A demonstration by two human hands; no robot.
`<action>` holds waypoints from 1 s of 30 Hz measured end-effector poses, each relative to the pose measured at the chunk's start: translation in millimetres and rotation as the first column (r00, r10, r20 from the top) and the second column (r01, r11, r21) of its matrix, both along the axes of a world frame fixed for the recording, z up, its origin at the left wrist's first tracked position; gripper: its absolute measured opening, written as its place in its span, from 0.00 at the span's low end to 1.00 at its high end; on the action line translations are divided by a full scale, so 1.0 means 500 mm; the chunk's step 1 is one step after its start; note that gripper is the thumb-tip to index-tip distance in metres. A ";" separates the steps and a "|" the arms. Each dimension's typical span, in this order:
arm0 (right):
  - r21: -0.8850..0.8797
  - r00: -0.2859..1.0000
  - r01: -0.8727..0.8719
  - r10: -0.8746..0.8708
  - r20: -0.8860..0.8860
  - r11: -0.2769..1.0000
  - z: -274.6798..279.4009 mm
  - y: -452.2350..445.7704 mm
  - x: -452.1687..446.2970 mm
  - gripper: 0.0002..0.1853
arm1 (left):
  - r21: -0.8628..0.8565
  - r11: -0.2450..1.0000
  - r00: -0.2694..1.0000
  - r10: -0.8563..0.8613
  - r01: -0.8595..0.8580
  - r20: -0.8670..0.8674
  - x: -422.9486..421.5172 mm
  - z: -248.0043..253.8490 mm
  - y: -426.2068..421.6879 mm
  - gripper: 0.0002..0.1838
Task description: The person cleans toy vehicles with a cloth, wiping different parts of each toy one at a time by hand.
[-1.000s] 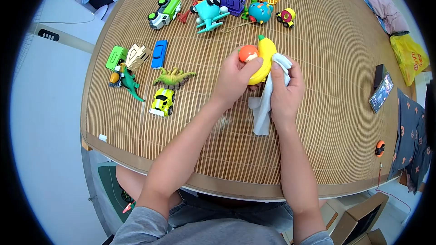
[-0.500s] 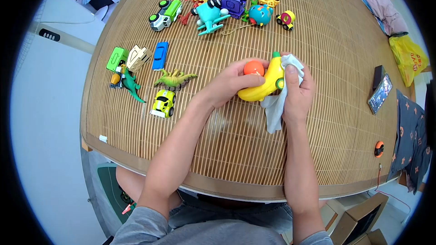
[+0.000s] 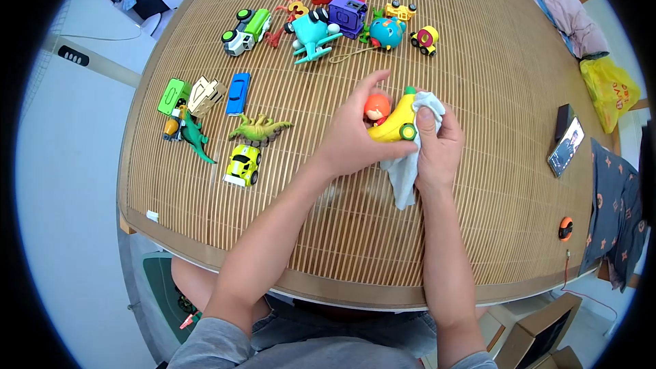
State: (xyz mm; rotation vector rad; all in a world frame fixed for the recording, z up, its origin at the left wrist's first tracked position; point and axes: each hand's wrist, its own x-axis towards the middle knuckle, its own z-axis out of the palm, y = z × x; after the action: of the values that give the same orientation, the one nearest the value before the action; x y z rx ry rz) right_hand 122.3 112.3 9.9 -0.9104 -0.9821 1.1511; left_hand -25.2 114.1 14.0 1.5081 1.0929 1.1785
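Note:
A yellow banana-shaped toy [image 3: 393, 125] with green wheels and a small red-headed figure [image 3: 376, 106] is held between my two hands above the mat. My left hand [image 3: 350, 133] grips its left side, thumb along the lower edge and the index finger raised above the figure. My right hand [image 3: 439, 140] pinches a white cloth [image 3: 403, 178] against the toy's right side, and the cloth's lower end hangs down. The fingers behind the toy are partly hidden.
Toy vehicles and figures, among them a teal plane [image 3: 312, 35] and a purple box [image 3: 347, 16], lie at the back. A blue car [image 3: 238, 93], dinosaurs [image 3: 255, 130] and a yellow-green car [image 3: 242, 165] lie left. A phone [image 3: 566, 147] is right.
The banana toy has moved right and down, then slightly left, and turned in my hands, so a green wheel faces up. My left index finger has lifted away from the toy.

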 end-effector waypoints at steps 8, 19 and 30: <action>-0.125 0.976 0.015 -0.042 -0.213 0.992 -0.006 0.003 0.001 0.14 | 0.176 0.983 0.993 -0.025 0.045 -0.115 0.000 -0.010 0.007 0.38; -0.099 0.965 -0.179 0.155 -0.210 0.979 0.013 -0.007 0.004 0.19 | -0.344 0.904 0.930 -0.133 0.256 0.343 -0.004 0.016 -0.005 0.26; -0.224 0.943 0.018 -0.091 -0.320 0.974 -0.001 0.014 0.014 0.12 | 0.021 0.976 0.968 -0.211 0.216 -0.137 0.008 0.011 -0.014 0.33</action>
State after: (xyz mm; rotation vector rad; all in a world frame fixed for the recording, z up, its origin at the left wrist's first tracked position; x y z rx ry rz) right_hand 129.5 119.1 9.6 -0.8766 -0.5626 1.3310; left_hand -21.3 107.2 19.3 1.7067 0.9723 0.9646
